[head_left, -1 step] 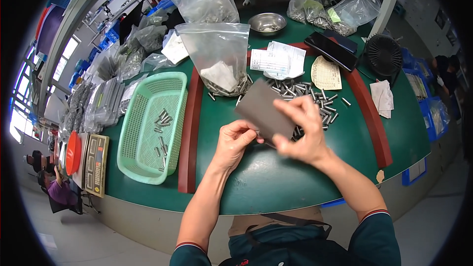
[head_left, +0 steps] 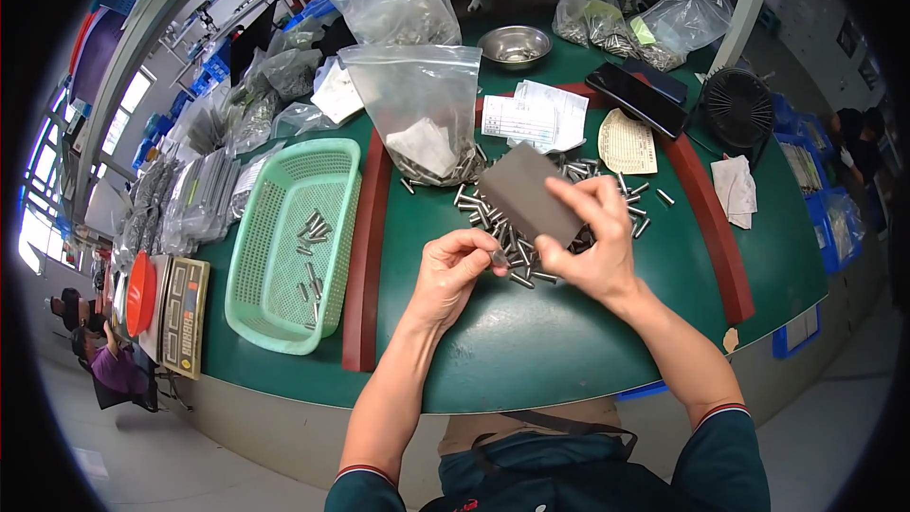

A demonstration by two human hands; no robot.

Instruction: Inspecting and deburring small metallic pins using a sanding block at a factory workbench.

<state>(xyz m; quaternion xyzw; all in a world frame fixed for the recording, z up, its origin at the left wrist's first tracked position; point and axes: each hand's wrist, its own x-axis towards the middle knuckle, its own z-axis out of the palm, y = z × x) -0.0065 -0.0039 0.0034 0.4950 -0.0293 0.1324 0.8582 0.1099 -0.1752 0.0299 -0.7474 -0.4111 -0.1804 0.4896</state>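
Observation:
My left hand [head_left: 453, 270] is closed in a pinch on a small metal pin [head_left: 498, 258], mostly covered by the fingertips. My right hand [head_left: 602, 251] grips a dark grey rectangular sheet [head_left: 529, 192] that looks like sandpaper, by its near right side. The index finger and thumb lie along its edge, and the other fingers are partly hidden. The sheet is tilted above a heap of short metal pins [head_left: 517, 254] on the green table and covers part of it. A small gap separates the sheet from the left fingertips.
A green plastic basket [head_left: 239, 275] with several pins stands left of a dark red wooden strip [head_left: 365, 265]. Behind the heap are a clear bag of pins [head_left: 417, 104], papers [head_left: 536, 114], a metal bowl [head_left: 514, 45], a phone [head_left: 637, 100] and a black fan [head_left: 737, 104].
The sheet and my right hand have shifted right, away from my left fingertips, uncovering more of the pin heap. My left hand has hardly moved.

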